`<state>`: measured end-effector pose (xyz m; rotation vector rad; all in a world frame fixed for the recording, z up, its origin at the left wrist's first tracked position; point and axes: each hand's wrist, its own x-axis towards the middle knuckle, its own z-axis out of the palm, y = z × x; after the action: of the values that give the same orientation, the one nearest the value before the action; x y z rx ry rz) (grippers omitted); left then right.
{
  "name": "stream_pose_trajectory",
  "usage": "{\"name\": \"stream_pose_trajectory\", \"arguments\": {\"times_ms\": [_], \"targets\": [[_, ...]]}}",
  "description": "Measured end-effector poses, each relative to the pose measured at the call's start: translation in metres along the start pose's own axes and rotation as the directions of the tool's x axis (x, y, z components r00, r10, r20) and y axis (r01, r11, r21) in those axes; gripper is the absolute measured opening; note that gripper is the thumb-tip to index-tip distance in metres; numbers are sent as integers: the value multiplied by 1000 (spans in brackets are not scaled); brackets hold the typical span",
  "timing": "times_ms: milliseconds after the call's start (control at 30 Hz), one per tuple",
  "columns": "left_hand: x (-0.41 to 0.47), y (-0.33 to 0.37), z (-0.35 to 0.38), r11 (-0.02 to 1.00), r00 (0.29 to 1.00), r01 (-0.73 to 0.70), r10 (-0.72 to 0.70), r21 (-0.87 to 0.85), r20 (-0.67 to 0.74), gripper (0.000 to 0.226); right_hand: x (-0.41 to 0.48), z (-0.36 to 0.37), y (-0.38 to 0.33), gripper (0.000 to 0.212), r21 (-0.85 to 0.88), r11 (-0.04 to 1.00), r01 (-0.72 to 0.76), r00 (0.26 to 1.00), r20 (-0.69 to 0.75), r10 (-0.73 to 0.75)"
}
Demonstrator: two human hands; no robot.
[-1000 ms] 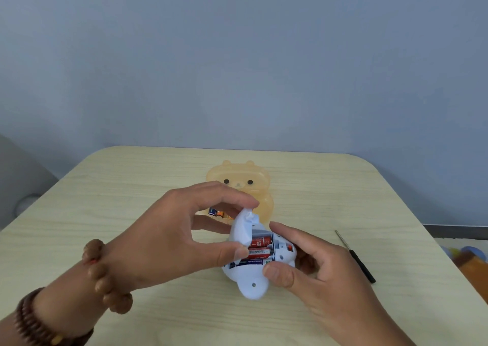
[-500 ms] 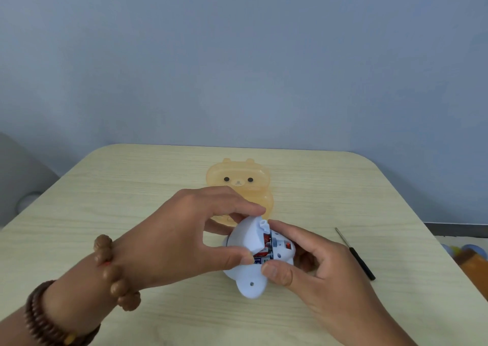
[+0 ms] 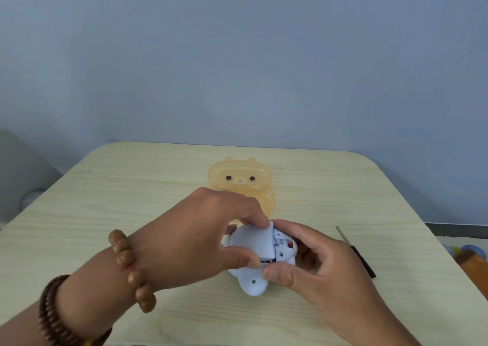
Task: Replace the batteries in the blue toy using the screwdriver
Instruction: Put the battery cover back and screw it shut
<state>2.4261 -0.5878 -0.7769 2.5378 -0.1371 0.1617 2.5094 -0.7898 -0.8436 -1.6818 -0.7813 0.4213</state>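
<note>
Two hands are busy over a pale blue plastic toy, which lies underside up on the table near the front edge. A second ago its curved pale blue battery cover stood lifted with red-labelled batteries in plain sight. Half a second ago it was partly lowered. Now it sits almost flush, and only a thin sliver of the batteries shows at the near seam.

The left hand pinches the cover between thumb and forefinger and bears it down. The right hand is curled around the toy's right side, thumb against the near edge, steadying the body.

This suggests the cells are seated and the closing step is nearly done. Fastening the cover would remain. The slim black-handled screwdriver lies on the table just right of the right hand, with neither hand on it. Whether the cover has fully clicked home cannot be told from this view.

Just beyond the hands lies a translucent orange bear-faced plastic case, partly hidden by the left hand. The surface is a pale wood-grain table with rounded corners, set before a plain grey-blue wall. Brown wooden bead bracelets circle the left wrist. Some orange and blue things show past the table's right edge, too cropped to identify.
</note>
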Motion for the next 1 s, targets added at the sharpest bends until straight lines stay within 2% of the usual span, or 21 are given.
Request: {"name": "stream_pose_trajectory", "arguments": {"times_ms": [467, 667, 733, 833, 933, 1000], "targets": [[6, 13, 1, 994, 999, 52, -53, 99, 8, 37, 1, -3, 2, 59, 2, 998, -65, 998, 1, 65], [6, 19, -1, 991, 997, 76, -76, 108, -6, 35, 3, -6, -4, 56, 13, 995, -95, 994, 46, 95], [6, 20, -1, 991, 997, 80, -80, 111, -2, 35, 2, -8, -9, 52, -6, 992, -126, 989, 76, 127], [4, 19, -2, 993, 996, 86, -86, 77, 2, 34, 5, -12, -25, 33, 27, 977, -213, 970, 126, 208], [1, 19, -1, 994, 997, 80, -80, 76, -4, 31, 12, -13, -36, 29, -7, 948, -318, 943, 96, 317], [1, 19, 0, 994, 997, 72, -72, 83, -11, 30, 14, -9, -38, 24, 53, 921, -386, 920, 100, 380]]}}
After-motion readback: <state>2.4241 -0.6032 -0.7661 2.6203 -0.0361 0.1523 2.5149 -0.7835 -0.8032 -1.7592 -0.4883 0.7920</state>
